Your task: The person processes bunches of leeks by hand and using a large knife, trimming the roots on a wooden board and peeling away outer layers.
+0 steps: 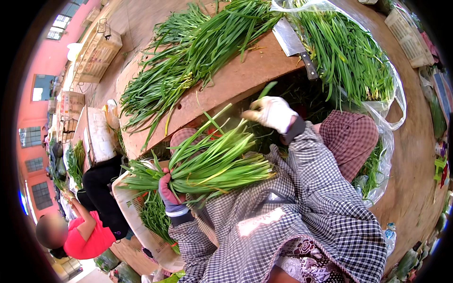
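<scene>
My left hand (pixel 172 189), in a glove with bare fingertips, is closed around a bunch of garlic chives (pixel 216 166) that lies across my lap, pale cut ends to the right. My right hand (pixel 270 112), in a white glove, is above those ends, slightly blurred; a green blade shows just behind its fingers, and whether it is gripped cannot be told. Ahead, a big heap of chives (pixel 198 46) covers much of a wooden board (pixel 244 76). A cleaver (pixel 292 39) with a dark handle rests at the board's right end, its handle jutting past the edge.
A clear plastic bag (pixel 398 88) of chives stands right of the board. A white plastic crate (pixel 124 198) holding banded chives sits by my left arm. At left, a person in a pink top (pixel 85 237) sits near a foam box (pixel 101 134). A plastic bottle (pixel 389 237) lies at right.
</scene>
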